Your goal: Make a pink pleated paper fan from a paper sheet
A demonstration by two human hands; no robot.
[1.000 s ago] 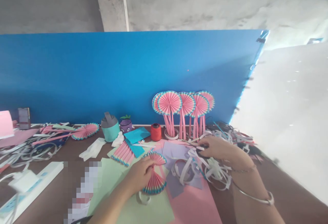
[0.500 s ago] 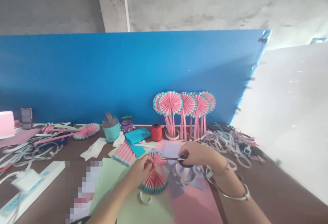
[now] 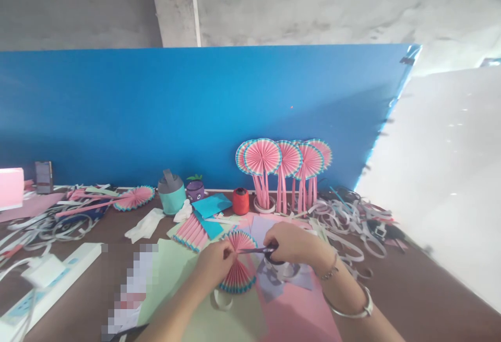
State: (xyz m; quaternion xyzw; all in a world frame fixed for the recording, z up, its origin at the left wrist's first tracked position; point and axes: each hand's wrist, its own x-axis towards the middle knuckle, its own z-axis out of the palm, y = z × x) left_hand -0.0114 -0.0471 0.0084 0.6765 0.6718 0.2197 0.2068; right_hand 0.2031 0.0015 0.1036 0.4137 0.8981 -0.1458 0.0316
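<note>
A pink pleated paper fan [image 3: 238,275] with blue edges is pinched at its centre, spread into two halves above and below. My left hand [image 3: 214,264] is closed on it from the left. Closed around the handles of a pair of scissors [image 3: 254,250], my right hand [image 3: 287,243] holds the blades level, their tips at the fan's middle beside my left fingers. Whether the tips touch the paper I cannot tell. Under my right hand lies a roll of white tape [image 3: 279,270]. A curled white strip [image 3: 223,301] rests below the fan.
Finished pink fans [image 3: 263,157] stand against the blue partition [image 3: 164,107]. A red thread spool [image 3: 240,202], a teal cup [image 3: 172,198] and blue paper [image 3: 212,205] sit at the back. Tangled white strips [image 3: 352,222] lie right; a power strip [image 3: 58,279] lies left.
My right hand has moved left with the scissors, bringing the blades to the fan's centre. My left hand keeps its hold, and the fan's upper half now shows wider.
</note>
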